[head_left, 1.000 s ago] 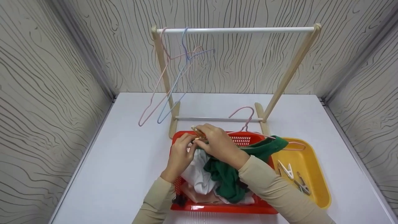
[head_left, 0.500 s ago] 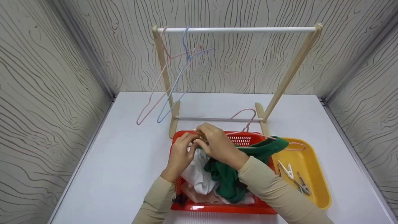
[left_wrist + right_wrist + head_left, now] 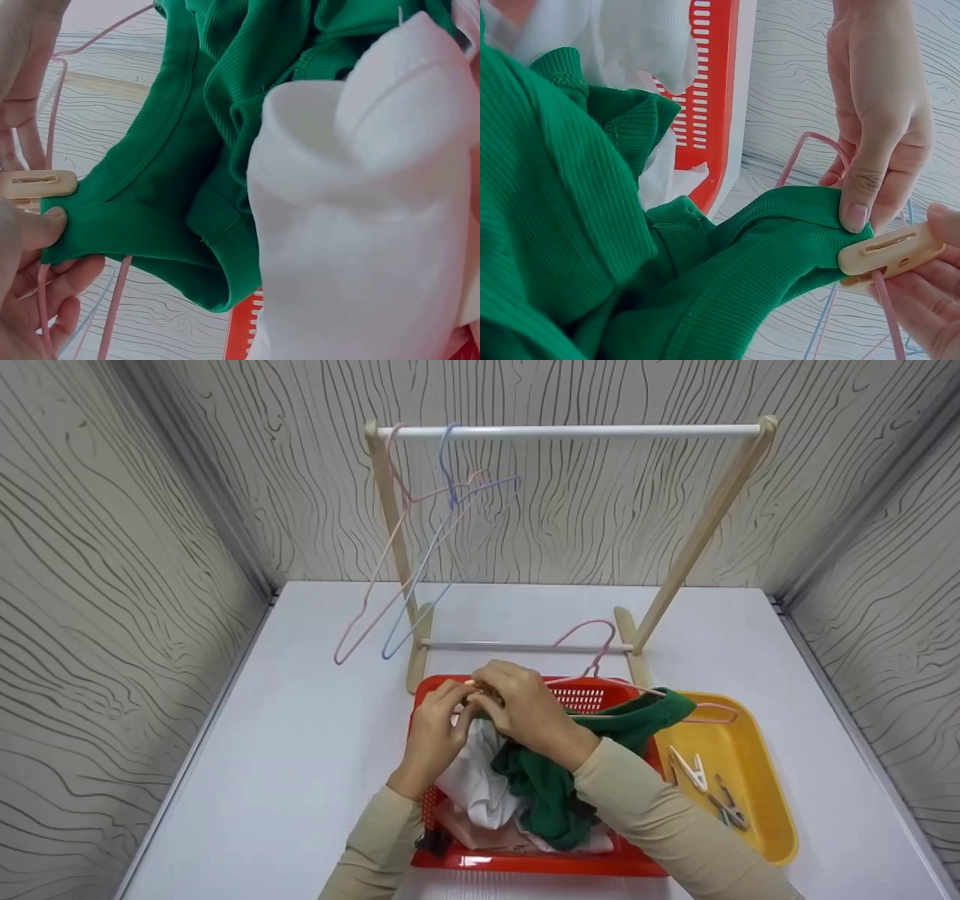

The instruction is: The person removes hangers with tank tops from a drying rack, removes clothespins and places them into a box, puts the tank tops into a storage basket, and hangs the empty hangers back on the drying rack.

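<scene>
A green ribbed garment (image 3: pixel 157 195) is draped on a pink hanger (image 3: pixel 596 649). My left hand (image 3: pixel 435 729) pinches a corner of its fabric against the hanger, thumb on top, clearest in the right wrist view. A beige clothespin (image 3: pixel 892 251) is gripped in my right hand (image 3: pixel 529 709); its tip overlaps the green edge beside my left thumb (image 3: pixel 855 214). In the head view the fingers mostly hide the clothespin. Both hands meet above the back left of a red basket (image 3: pixel 540 864), where a white cloth (image 3: pixel 480 780) lies beside the green one.
Behind the basket stands a drying rack (image 3: pixel 570 432) with a pink hanger (image 3: pixel 371 585) and a blue hanger (image 3: pixel 420 570) at its left end. On the right, a yellow tray (image 3: pixel 776 810) holds several clothespins (image 3: pixel 691 769). Patterned walls enclose the white table (image 3: pixel 300 720).
The clothespin has tipped down between my fingers, from standing visibly above them to mostly hidden. Both hands have stayed nearly in place at the garment's edge.
</scene>
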`<state>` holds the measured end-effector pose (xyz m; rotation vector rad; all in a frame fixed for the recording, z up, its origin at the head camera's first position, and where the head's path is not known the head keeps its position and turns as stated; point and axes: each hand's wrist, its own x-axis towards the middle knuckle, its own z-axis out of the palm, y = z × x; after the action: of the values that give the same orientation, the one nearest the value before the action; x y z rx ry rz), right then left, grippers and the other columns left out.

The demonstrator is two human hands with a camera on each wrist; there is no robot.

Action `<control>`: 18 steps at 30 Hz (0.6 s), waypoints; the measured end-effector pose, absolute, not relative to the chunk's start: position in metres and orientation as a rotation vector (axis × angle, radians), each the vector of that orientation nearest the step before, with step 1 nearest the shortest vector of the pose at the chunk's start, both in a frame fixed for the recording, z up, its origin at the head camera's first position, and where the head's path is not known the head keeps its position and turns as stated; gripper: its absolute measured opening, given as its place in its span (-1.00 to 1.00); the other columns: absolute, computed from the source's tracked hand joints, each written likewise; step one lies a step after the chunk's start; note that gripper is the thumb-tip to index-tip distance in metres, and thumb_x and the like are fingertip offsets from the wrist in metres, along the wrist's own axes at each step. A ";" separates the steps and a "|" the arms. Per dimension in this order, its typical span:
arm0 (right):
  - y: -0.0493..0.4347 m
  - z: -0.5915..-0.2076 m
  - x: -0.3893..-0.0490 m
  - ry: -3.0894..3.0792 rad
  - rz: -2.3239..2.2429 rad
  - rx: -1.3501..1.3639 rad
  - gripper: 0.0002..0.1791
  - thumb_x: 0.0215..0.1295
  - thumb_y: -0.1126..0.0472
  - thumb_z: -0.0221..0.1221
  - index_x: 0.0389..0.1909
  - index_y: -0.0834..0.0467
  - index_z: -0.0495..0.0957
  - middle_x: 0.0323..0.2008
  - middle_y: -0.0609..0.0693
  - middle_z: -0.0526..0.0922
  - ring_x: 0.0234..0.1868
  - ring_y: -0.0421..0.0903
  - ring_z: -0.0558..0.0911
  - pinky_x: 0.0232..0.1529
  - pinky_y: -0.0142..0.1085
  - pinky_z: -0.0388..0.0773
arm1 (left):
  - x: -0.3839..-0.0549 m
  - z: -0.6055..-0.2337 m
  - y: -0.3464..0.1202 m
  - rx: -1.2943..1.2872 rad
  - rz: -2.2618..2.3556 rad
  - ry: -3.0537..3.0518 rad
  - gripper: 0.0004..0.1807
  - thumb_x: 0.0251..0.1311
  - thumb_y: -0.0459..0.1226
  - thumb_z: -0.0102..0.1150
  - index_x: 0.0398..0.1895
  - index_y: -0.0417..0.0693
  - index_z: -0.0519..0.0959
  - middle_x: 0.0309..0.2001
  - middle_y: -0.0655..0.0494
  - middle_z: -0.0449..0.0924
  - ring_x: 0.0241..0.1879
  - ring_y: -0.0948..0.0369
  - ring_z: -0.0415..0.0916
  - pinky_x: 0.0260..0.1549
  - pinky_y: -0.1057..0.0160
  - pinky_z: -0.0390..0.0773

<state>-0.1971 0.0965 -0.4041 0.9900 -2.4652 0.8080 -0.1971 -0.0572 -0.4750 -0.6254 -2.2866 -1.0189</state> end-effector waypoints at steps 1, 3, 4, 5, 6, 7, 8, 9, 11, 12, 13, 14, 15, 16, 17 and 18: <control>0.096 -0.404 -0.197 -2.447 0.813 0.995 -0.83 0.22 0.23 0.27 -0.24 0.23 0.61 -0.36 0.09 0.68 -0.38 -0.11 0.66 -0.23 -0.34 0.69 | -0.197 -0.475 -0.057 -0.625 -1.022 -2.289 -0.82 0.17 -0.37 0.25 -0.15 -0.19 0.64 -0.28 0.00 0.64 -0.31 0.19 0.62 -0.34 0.34 0.67; 0.096 -0.404 -0.198 -2.409 0.828 1.009 -0.85 0.22 0.24 0.27 -0.25 0.24 0.61 -0.37 0.09 0.68 -0.39 -0.11 0.66 -0.26 -0.35 0.69 | -0.197 -0.475 -0.057 -0.622 -1.027 -2.296 -0.81 0.17 -0.38 0.25 -0.14 -0.18 0.64 -0.28 0.00 0.64 -0.31 0.19 0.62 -0.34 0.33 0.67; 0.096 -0.403 -0.198 -2.389 0.836 1.015 -0.86 0.22 0.25 0.27 -0.26 0.24 0.62 -0.38 0.09 0.68 -0.39 -0.12 0.66 -0.26 -0.35 0.69 | -0.197 -0.475 -0.057 -0.619 -1.029 -2.300 -0.82 0.17 -0.38 0.25 -0.15 -0.18 0.64 -0.28 0.00 0.64 -0.31 0.17 0.61 -0.33 0.31 0.67; 0.096 -0.403 -0.198 -2.371 0.847 1.017 -0.86 0.21 0.25 0.27 -0.26 0.24 0.62 -0.38 0.08 0.69 -0.39 -0.12 0.66 -0.27 -0.35 0.69 | -0.197 -0.475 -0.057 -0.614 -1.027 -2.306 -0.82 0.17 -0.37 0.25 -0.15 -0.17 0.63 -0.27 0.01 0.64 -0.31 0.17 0.61 -0.32 0.30 0.67; 0.096 -0.402 -0.197 -2.353 0.857 1.017 -0.87 0.21 0.27 0.27 -0.26 0.24 0.62 -0.38 0.08 0.69 -0.39 -0.12 0.67 -0.27 -0.35 0.69 | -0.196 -0.475 -0.057 -0.610 -1.023 -2.312 -0.83 0.16 -0.37 0.26 -0.16 -0.15 0.63 -0.27 0.01 0.65 -0.31 0.16 0.61 -0.32 0.28 0.67; 0.096 -0.401 -0.197 -2.339 0.867 1.018 -0.88 0.20 0.28 0.27 -0.27 0.24 0.62 -0.38 0.08 0.69 -0.39 -0.12 0.67 -0.27 -0.36 0.69 | -0.196 -0.475 -0.058 -0.605 -1.020 -2.319 -0.83 0.17 -0.36 0.26 -0.17 -0.14 0.63 -0.27 0.02 0.65 -0.31 0.15 0.60 -0.31 0.27 0.66; 0.096 -0.400 -0.197 -2.329 0.875 1.015 -0.88 0.20 0.29 0.28 -0.27 0.24 0.63 -0.38 0.08 0.69 -0.38 -0.13 0.68 -0.27 -0.36 0.69 | -0.196 -0.476 -0.058 -0.602 -1.017 -2.324 -0.84 0.16 -0.36 0.26 -0.18 -0.13 0.63 -0.27 0.02 0.65 -0.31 0.15 0.59 -0.30 0.26 0.66; 0.096 -0.399 -0.196 -2.320 0.881 1.013 -0.88 0.19 0.30 0.28 -0.27 0.24 0.63 -0.38 0.08 0.69 -0.37 -0.13 0.68 -0.26 -0.35 0.69 | -0.196 -0.476 -0.058 -0.598 -1.017 -2.330 -0.85 0.16 -0.35 0.26 -0.19 -0.12 0.63 -0.27 0.03 0.65 -0.31 0.14 0.59 -0.29 0.25 0.66; 0.097 -0.397 -0.194 -2.311 0.896 1.010 -0.88 0.17 0.31 0.29 -0.26 0.24 0.63 -0.37 0.08 0.70 -0.36 -0.12 0.70 -0.25 -0.35 0.70 | -0.195 -0.476 -0.058 -0.595 -1.026 -2.338 -0.85 0.17 -0.34 0.26 -0.19 -0.12 0.63 -0.26 0.02 0.65 -0.30 0.14 0.59 -0.28 0.24 0.67; 0.097 -0.396 -0.194 -2.309 0.900 1.012 -0.87 0.18 0.31 0.29 -0.26 0.24 0.63 -0.37 0.08 0.70 -0.36 -0.12 0.70 -0.25 -0.34 0.70 | -0.195 -0.476 -0.058 -0.594 -1.034 -2.339 -0.85 0.17 -0.34 0.26 -0.18 -0.12 0.64 -0.26 0.02 0.65 -0.30 0.13 0.58 -0.29 0.23 0.67; 0.097 -0.395 -0.193 -2.309 0.906 1.017 -0.87 0.18 0.30 0.29 -0.26 0.25 0.63 -0.37 0.08 0.70 -0.36 -0.12 0.70 -0.25 -0.34 0.70 | -0.195 -0.476 -0.058 -0.593 -1.044 -2.339 -0.85 0.17 -0.34 0.26 -0.18 -0.13 0.64 -0.26 0.01 0.65 -0.31 0.13 0.58 -0.30 0.22 0.67; 0.097 -0.395 -0.192 -2.309 0.913 1.021 -0.86 0.18 0.29 0.29 -0.26 0.25 0.63 -0.37 0.09 0.70 -0.36 -0.12 0.70 -0.24 -0.34 0.70 | -0.196 -0.476 -0.058 -0.594 -1.052 -2.337 -0.84 0.17 -0.35 0.25 -0.17 -0.14 0.64 -0.26 0.01 0.65 -0.31 0.12 0.58 -0.30 0.21 0.67; 0.098 -0.395 -0.191 -2.313 0.922 1.025 -0.84 0.19 0.28 0.29 -0.25 0.26 0.62 -0.36 0.09 0.69 -0.37 -0.12 0.69 -0.25 -0.34 0.70 | -0.196 -0.476 -0.058 -0.592 -1.058 -2.338 -0.84 0.17 -0.36 0.25 -0.17 -0.14 0.64 -0.26 0.01 0.65 -0.31 0.12 0.58 -0.31 0.20 0.67; 0.098 -0.395 -0.191 -2.320 0.930 1.025 -0.82 0.18 0.26 0.30 -0.24 0.26 0.61 -0.36 0.09 0.69 -0.37 -0.12 0.69 -0.25 -0.34 0.70 | -0.196 -0.476 -0.058 -0.592 -1.058 -2.335 -0.84 0.17 -0.37 0.25 -0.17 -0.14 0.64 -0.26 0.01 0.65 -0.31 0.12 0.58 -0.32 0.20 0.67; 0.099 -0.395 -0.190 -2.332 0.938 1.022 -0.79 0.17 0.24 0.31 -0.22 0.26 0.61 -0.35 0.09 0.68 -0.38 -0.13 0.68 -0.25 -0.34 0.70 | -0.196 -0.476 -0.058 -0.592 -1.053 -2.336 -0.84 0.16 -0.38 0.25 -0.17 -0.14 0.64 -0.26 0.01 0.65 -0.30 0.12 0.58 -0.31 0.21 0.66; 0.100 -0.394 -0.189 -2.346 0.949 1.020 -0.77 0.17 0.22 0.32 -0.20 0.25 0.60 -0.34 0.09 0.68 -0.38 -0.13 0.67 -0.26 -0.34 0.70 | -0.196 -0.476 -0.058 -0.591 -1.045 -2.337 -0.84 0.16 -0.39 0.25 -0.18 -0.14 0.64 -0.27 0.02 0.65 -0.30 0.13 0.58 -0.31 0.21 0.65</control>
<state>-0.1886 0.0996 -0.3944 1.0195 -2.3458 0.9489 -0.1964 -0.0578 -0.4763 -0.5915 -2.3374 -1.0451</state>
